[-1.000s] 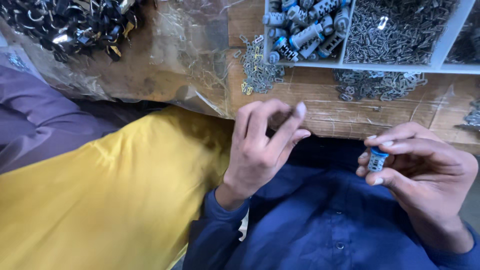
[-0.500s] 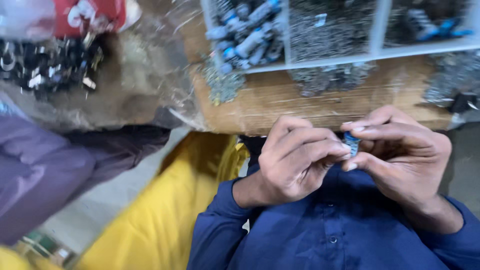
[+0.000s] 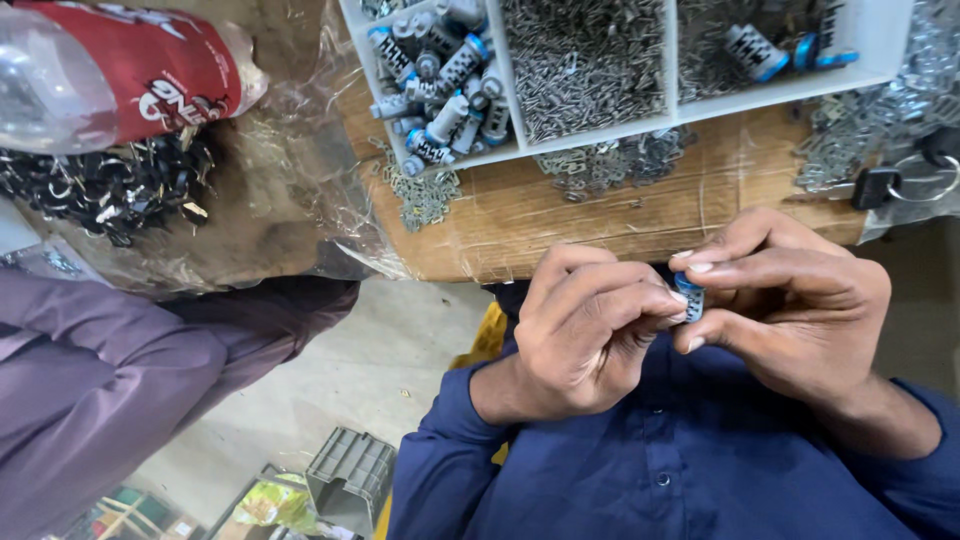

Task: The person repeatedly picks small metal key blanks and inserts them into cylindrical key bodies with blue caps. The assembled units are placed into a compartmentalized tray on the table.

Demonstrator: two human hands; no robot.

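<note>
Two bare hands meet just below the near edge of a wooden table (image 3: 600,215), seen from the head camera looking down. The left hand (image 3: 580,335) has its fingers curled closed, with the tips pressed against a small blue-capped cylinder (image 3: 689,297). The right hand (image 3: 795,305) pinches that same cylinder between thumb and forefinger, so both hands grip it together, close to the person's chest and dark blue shirt (image 3: 690,470).

Farther away on the table sits a white divided tray (image 3: 672,60). Its left compartment holds more blue-and-grey cylinders (image 3: 440,75); the middle one is filled with tiny metal pins (image 3: 585,60). Loose metal pieces (image 3: 610,160) lie scattered on the wood just near the tray.

To the far left lies a clear plastic bottle with a red label (image 3: 130,70), resting on crinkled plastic sheeting beside a heap of dark metal clips (image 3: 110,190). A purple sleeve (image 3: 120,370) of another person fills the near left.
</note>
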